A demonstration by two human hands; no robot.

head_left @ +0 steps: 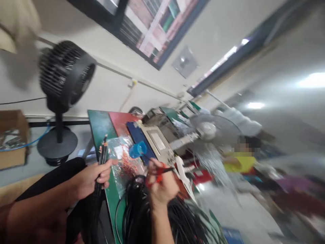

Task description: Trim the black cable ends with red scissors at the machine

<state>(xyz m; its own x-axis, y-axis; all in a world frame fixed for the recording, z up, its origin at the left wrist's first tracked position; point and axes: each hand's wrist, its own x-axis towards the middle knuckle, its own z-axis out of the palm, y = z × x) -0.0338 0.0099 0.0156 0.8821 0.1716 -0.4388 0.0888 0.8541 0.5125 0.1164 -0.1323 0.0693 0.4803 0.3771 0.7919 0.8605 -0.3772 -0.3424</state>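
My left hand (98,176) is closed around a bundle of black cables (101,154), their cut ends pointing up and showing lighter tips. The cables hang down past my wrist beside the table edge. In my right hand (164,186) is a red-handled tool (159,173) with a dark tip pointing right; blur hides whether it is scissors or pliers. Under my right wrist lies a large heap of black cables (137,210). Ahead of it, a clear plastic bag (115,173) holds small red and orange wire pieces (127,166). A blue cup (137,149) lies tilted there.
The green table (98,120) carries a beige machine (157,140) beyond the cup. A black floor fan (63,73) stands left, near a cardboard box (12,135). Another fan (213,130) is at right, with a person in yellow (240,163) behind it.
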